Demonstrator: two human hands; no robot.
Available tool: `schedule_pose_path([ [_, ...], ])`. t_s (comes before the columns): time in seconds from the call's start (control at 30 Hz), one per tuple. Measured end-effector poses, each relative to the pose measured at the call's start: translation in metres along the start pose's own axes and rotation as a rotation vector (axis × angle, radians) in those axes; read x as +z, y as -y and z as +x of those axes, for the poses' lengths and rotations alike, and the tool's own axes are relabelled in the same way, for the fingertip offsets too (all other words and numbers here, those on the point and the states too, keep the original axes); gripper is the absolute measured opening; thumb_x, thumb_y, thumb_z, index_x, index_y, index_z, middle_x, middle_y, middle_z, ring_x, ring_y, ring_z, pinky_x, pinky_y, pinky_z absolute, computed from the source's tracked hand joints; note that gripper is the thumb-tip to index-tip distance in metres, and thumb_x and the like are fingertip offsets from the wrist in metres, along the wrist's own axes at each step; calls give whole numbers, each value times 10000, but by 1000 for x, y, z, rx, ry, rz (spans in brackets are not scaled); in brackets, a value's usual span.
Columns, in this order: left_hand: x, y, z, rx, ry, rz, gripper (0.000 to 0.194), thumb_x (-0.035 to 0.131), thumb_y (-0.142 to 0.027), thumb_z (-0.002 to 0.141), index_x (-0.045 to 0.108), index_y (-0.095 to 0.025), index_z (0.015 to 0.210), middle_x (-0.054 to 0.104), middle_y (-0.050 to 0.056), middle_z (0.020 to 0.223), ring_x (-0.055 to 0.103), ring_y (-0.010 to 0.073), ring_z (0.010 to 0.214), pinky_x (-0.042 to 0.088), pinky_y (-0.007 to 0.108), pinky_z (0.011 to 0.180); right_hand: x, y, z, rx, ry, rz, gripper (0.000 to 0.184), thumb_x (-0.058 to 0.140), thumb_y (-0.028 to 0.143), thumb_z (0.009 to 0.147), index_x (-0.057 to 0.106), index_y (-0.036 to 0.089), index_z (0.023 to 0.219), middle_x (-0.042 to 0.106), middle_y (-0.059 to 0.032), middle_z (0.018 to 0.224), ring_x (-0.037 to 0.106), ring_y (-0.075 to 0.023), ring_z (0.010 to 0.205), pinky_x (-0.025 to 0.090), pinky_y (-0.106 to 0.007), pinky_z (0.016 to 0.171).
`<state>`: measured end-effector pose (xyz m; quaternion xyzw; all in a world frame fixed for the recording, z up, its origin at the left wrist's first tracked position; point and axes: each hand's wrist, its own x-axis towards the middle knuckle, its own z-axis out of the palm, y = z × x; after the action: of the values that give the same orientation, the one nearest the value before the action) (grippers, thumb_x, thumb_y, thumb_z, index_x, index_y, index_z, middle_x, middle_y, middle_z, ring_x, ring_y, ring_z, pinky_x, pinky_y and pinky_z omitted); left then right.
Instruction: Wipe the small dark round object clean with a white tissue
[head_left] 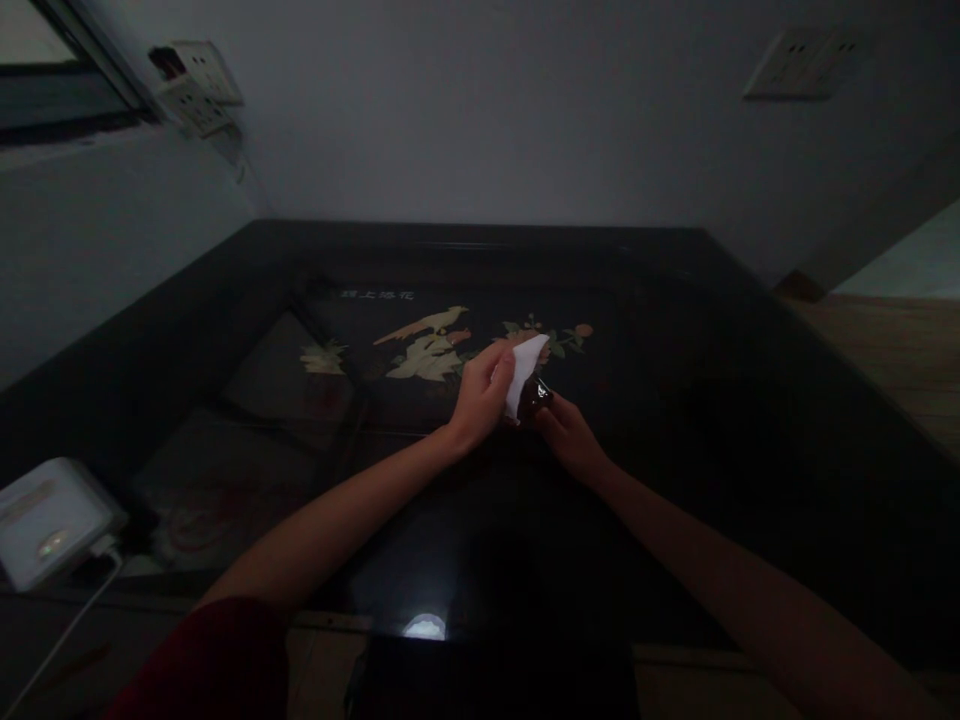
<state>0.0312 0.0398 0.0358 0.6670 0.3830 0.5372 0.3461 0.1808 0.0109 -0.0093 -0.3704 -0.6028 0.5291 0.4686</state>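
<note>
Over the middle of a glossy black table (675,340), my two hands meet. A white piece of tissue or paper (526,368) is gripped between the thumb and fingers of my left hand (481,395). My right hand (571,432) is closed on a small, dark brown, shiny object (535,398) whose kind I cannot make out in the dim light. The white sheet lies against the left side of this object and hides part of it. Fingertips of both hands are partly covered.
A white box-shaped device (56,520) with a cable sits at the table's left edge. Bird-and-flower inlay (427,345) decorates the tabletop. Wall sockets (199,85) are at upper left, and another pair of sockets (806,65) is at upper right.
</note>
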Motion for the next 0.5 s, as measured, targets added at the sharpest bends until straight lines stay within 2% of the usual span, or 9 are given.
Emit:
schedule_pose_path([
  [0.13, -1, -4, -1, 187, 57, 127, 397, 347, -413, 945, 655, -168, 996, 681, 91, 998, 606, 198, 924, 463, 339, 822, -1, 2, 0, 11, -13, -37, 552, 583, 669, 761, 633, 178, 1007, 682, -70, 950, 629, -237, 879, 516, -379, 811],
  [0.27, -2, -6, 0, 202, 84, 147, 408, 343, -409, 947, 661, -161, 1005, 683, 99, 1018, 610, 204, 956, 463, 346, 849, 0, -1, -1, 20, -37, -34, 560, 585, 676, 755, 626, 171, 995, 673, -62, 894, 631, -230, 874, 517, -358, 789],
  [0.37, -3, -6, 3, 127, 67, 63, 389, 374, -415, 934, 668, -161, 952, 683, 78, 970, 605, 189, 896, 468, 318, 802, 3, -1, -1, 38, -54, -6, 586, 588, 678, 751, 621, 171, 1043, 681, -77, 961, 634, -238, 921, 521, -361, 801],
  [0.5, -3, -5, 9, -120, -9, -114, 334, 453, -412, 886, 633, -156, 771, 613, 28, 705, 529, 139, 635, 407, 255, 565, 8, 4, 2, 63, -38, 91, 595, 614, 639, 758, 596, 187, 1144, 682, -83, 1049, 651, -232, 925, 541, -381, 826],
])
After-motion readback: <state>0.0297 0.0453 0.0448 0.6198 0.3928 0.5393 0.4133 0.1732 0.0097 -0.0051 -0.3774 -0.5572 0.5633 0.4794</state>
